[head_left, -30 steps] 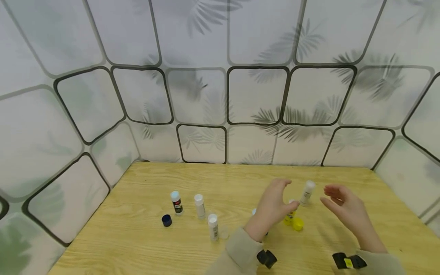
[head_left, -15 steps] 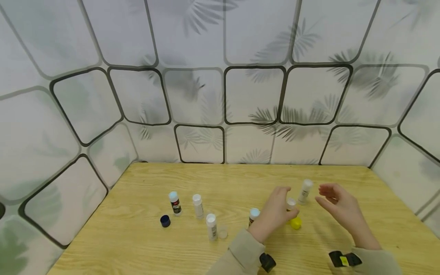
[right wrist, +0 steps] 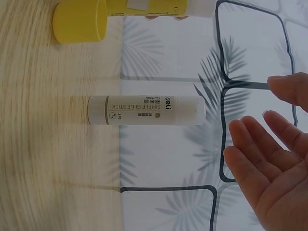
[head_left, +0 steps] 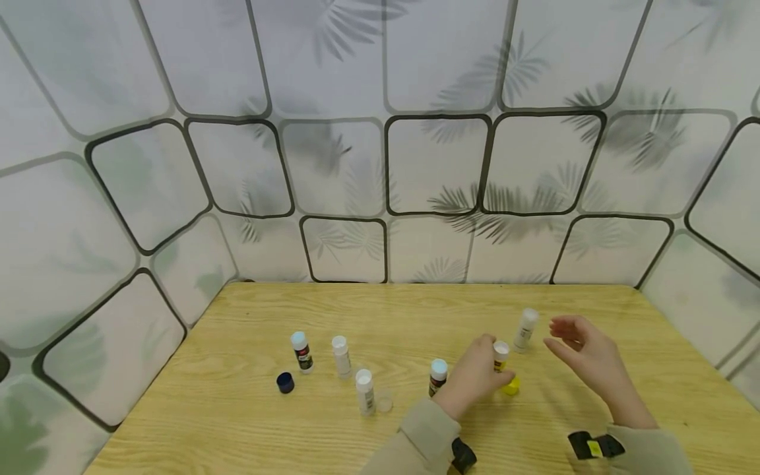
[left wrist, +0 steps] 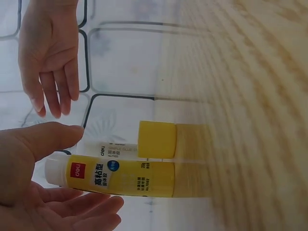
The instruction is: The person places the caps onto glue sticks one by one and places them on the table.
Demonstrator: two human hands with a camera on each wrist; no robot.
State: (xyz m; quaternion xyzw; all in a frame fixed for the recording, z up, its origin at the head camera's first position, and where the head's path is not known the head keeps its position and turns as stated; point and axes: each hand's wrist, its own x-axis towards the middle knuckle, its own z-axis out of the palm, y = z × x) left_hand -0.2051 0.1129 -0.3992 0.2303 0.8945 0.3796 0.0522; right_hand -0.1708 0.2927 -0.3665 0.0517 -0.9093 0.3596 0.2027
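My left hand [head_left: 472, 376] is around a yellow glue stick [left wrist: 130, 178] standing upright on the table. In the left wrist view its thumb is a little apart from the white top of the stick, while the loosely bent fingers lie behind the barrel. The yellow cap [right wrist: 79, 21] of this stick stands on the table right beside it. My right hand [head_left: 594, 363] hovers with relaxed fingers and holds nothing. Nearest to it is a capped white glue stick [right wrist: 149, 110], upright and apart from the fingertips.
Left of my left hand stands a dark-labelled glue stick [head_left: 438, 377], partly hidden by that hand. Farther left are two white glue sticks [head_left: 365, 392], a clear cap [head_left: 384, 400], another dark-labelled stick [head_left: 301, 351] and a dark blue cap [head_left: 285, 382]. A patterned curtain [head_left: 344, 251] borders the wooden table [head_left: 267, 435].
My left hand has lowered and come in around the yellow glue stick, uncovering the dark-labelled stick beside it. The right hand has barely moved.
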